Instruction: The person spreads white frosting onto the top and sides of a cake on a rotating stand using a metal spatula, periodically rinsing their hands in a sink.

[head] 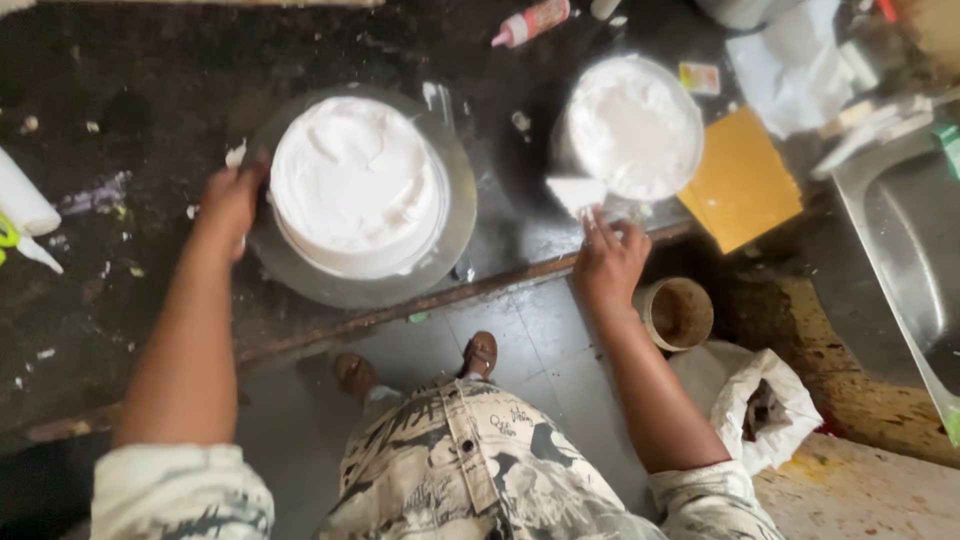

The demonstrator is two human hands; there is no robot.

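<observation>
white-frosted cake (357, 185) on round turntable (455, 240)

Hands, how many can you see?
2. The left hand touches the edge of the round metal plate under the white cake. The right hand holds a white scraper by the bowl.

Left hand (232, 200) fingertips hidden behind the iced cake (355, 185) side. White scraper (577, 192) in right hand (608, 262) blurred, edge unclear. Bowl of cream (633, 127) wall mostly hidden by its own rim. Sink (905, 240) at the counter (150, 80) right end cut by frame edge. White tube (22, 195) cut at left edge. Red-capped bottle (530, 20) cut at top. Clutter in top right corner too blurred to tell.
</observation>
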